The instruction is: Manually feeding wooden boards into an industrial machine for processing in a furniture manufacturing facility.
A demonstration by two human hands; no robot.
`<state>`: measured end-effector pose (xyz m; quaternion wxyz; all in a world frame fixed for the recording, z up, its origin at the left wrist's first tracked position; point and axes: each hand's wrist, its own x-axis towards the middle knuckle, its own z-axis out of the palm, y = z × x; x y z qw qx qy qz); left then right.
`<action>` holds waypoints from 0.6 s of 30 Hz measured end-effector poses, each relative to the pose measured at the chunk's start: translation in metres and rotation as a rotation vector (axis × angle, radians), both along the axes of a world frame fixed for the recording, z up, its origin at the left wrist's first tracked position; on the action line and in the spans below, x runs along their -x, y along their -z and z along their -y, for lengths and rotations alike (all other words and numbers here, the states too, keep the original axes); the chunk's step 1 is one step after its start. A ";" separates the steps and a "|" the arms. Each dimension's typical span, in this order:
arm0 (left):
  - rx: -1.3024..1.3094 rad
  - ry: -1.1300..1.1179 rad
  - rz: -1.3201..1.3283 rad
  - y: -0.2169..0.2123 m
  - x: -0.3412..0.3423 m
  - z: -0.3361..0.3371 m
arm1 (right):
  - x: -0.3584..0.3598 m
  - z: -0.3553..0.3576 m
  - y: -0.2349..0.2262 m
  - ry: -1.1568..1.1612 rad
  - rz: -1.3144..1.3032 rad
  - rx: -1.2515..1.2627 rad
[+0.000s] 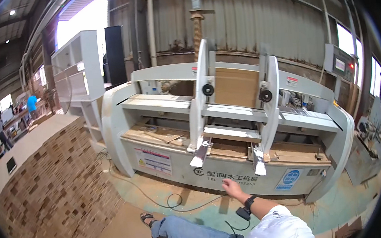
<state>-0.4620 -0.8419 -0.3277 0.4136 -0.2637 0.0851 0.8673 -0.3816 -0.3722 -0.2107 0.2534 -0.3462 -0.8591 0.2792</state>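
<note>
My right hand (232, 187) reaches out in front of the low front panel of a white woodworking machine (195, 169). Its fingers are curled in and I see nothing held in them. A dark strap with a small black device (244, 211) sits on that wrist, below a white sleeve. Nearest beyond the hand are two metal brackets (200, 153) at the machine's front edge, below two upright curved white arms with black knobs (208, 90). My left hand does not show clearly; a bit of skin at the lower edge could be a hand or a foot.
A tall stack of wood strips (54, 171) stands at the left, beside a white shelf unit (84, 69). A black cable (159, 205) loops over the floor. A control panel (341, 65) hangs at the right. Far left, a person in blue (32, 103) is by a bench.
</note>
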 end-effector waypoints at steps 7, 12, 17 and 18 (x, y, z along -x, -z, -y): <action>0.362 0.238 -0.302 0.009 0.036 -0.082 | -0.100 -0.082 -0.012 0.269 0.377 -0.507; 0.508 0.352 -0.431 0.018 0.062 -0.126 | -0.108 -0.093 0.000 0.304 0.455 -0.476; 0.596 0.419 -0.481 0.027 0.075 -0.150 | -0.104 -0.093 0.015 0.361 0.378 -0.493; 0.608 0.428 -0.484 0.029 0.076 -0.153 | -0.105 -0.095 0.018 0.371 0.345 -0.502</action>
